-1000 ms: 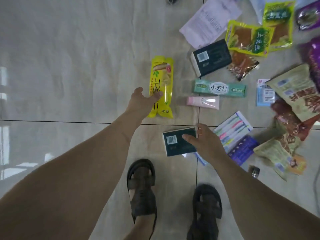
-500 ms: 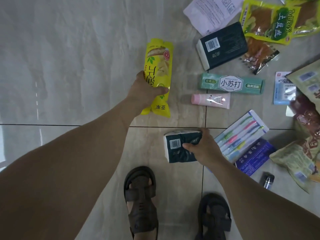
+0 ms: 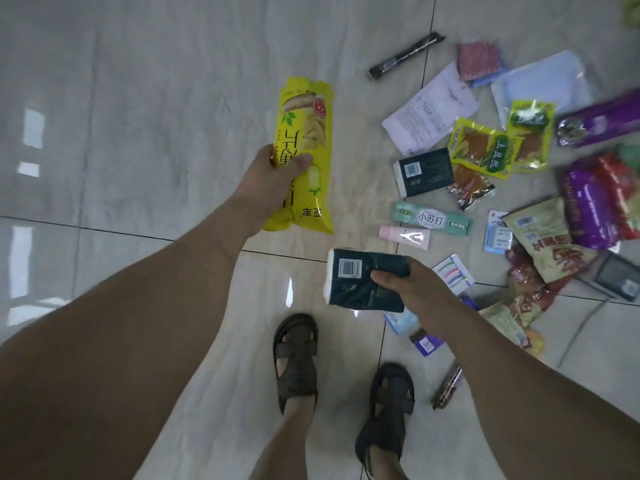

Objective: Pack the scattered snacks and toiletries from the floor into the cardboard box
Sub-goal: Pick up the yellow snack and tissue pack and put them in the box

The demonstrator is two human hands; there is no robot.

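Slippage was the thing I'd have worried about. Left hand (image 3: pixel 273 181) was wrapped around the lower half of the long yellow chip bag (image 3: pixel 304 154), thumb across the front, so the top stuck out unsupported; that glossy, puffy film looked slick enough to slide through a loose grip, and squeezing harder would probably have crushed the chips. Floor (image 3: pixel 138 116) was shiny polished tile, so anything dropped could have skidded. Right hand (image 3: pixel 412 289) was closed on one end of the dark tissue pack (image 3: pixel 363 282), a soft squarish brick in thin plastic with a white barcode patch, fingers pinching it from the side, so it might have sagged or twisted out. Further right, the rest lay scattered on the floor: a green toothpaste carton (image 3: pixel 431 218), a small pink tube (image 3: pixel 405 236), crinkly foil snack pouches (image 3: pixel 485 150), purple bags (image 3: pixel 588 209). Stepping back onto those in sandals could have burst one. Cardboard box wasn't anywhere in view, so I couldn't tell how far the carry was.
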